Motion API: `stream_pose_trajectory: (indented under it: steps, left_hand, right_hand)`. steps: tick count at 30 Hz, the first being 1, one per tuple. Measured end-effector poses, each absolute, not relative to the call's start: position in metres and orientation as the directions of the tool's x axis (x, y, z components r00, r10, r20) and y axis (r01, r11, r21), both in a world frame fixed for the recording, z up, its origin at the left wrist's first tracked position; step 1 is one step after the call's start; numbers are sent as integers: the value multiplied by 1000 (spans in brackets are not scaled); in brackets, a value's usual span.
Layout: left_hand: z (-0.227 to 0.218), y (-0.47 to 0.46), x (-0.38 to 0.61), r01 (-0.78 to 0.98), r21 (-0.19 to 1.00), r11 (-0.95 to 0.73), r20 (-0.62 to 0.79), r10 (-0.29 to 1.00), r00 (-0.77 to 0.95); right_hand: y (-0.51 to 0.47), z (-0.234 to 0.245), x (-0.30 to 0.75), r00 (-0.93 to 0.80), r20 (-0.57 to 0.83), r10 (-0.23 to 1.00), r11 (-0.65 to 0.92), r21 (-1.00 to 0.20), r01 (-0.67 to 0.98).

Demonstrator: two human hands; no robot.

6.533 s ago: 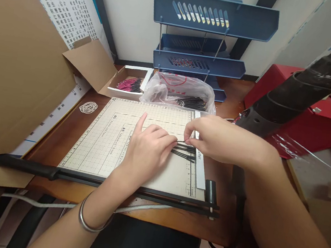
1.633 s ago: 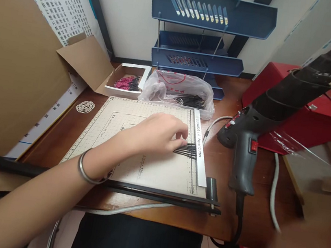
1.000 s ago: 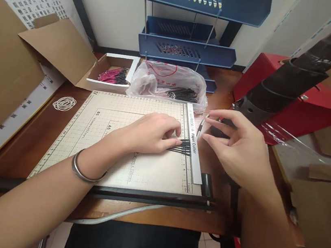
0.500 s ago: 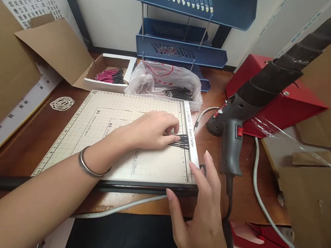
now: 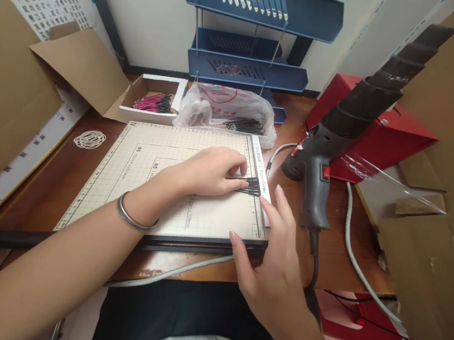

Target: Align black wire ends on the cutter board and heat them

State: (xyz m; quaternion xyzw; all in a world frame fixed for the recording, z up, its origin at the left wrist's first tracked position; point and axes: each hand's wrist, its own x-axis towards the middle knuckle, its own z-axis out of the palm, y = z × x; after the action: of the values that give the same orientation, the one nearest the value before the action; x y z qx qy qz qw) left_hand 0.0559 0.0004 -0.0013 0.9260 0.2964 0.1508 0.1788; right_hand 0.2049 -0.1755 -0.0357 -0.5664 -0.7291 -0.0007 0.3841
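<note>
A brown wooden table [image 5: 335, 255] stands against a pale wall, with a blue tiered rack [image 5: 308, 15] at the back. In front of the rack sit a clear plastic bag [image 5: 199, 112] of dark pieces and, just beside it, an open carton [image 5: 123, 109] of pink-and-black ones. On the paper cutter [image 5: 215, 224] lies a small row of thin black strips [image 5: 252, 187], their right ends at the white lettered edge bar [image 5: 264, 189]. The left hand [image 5: 216, 173] rests on the board half-curled, thumb tip on the strips' left ends — whether it pinches or only presses them, I cannot tell. The right hand [image 5: 272, 249] is held wide, thumb well apart from the fingers and nothing in its grasp, at the cutter's near right corner; contact there is unclear. Right of the cutter stands a heat gun [image 5: 316, 199], before a red box [image 5: 405, 130].
</note>
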Motion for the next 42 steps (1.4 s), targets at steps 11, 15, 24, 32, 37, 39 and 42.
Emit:
stream_pose_trajectory:
  steps: [11,15,24,32,37,39,42]
  left_hand:
    - [-2,2,55,500,425,-755,168,608,776]
    - [-2,2,55,499,419,-759,172,606,777]
    - [0,0,56,510,423,-749,161,616,771]
    - [1,-2,56,515,415,-750,159,617,771]
    - [1,-4,56,521,412,-748,155,621,768]
    - [0,-3,55,516,408,-753,161,616,771]
    - [-1,-3,56,511,405,-759,168,611,774]
  right_hand:
    - [-194,-43,199,207,534,820,355,-757,548]
    - [-189,-42,197,265,490,830,326,-813,482]
    - [-199,-33,194,242,435,867,269,-819,506]
    - [-176,-34,206,220,455,863,280,-794,540]
    - [-173,-24,220,122,531,839,311,-650,693]
    - [-184,-24,219,-64,520,852,352,-477,805]
    - [-199,-32,213,-313,415,854,421,-202,884]
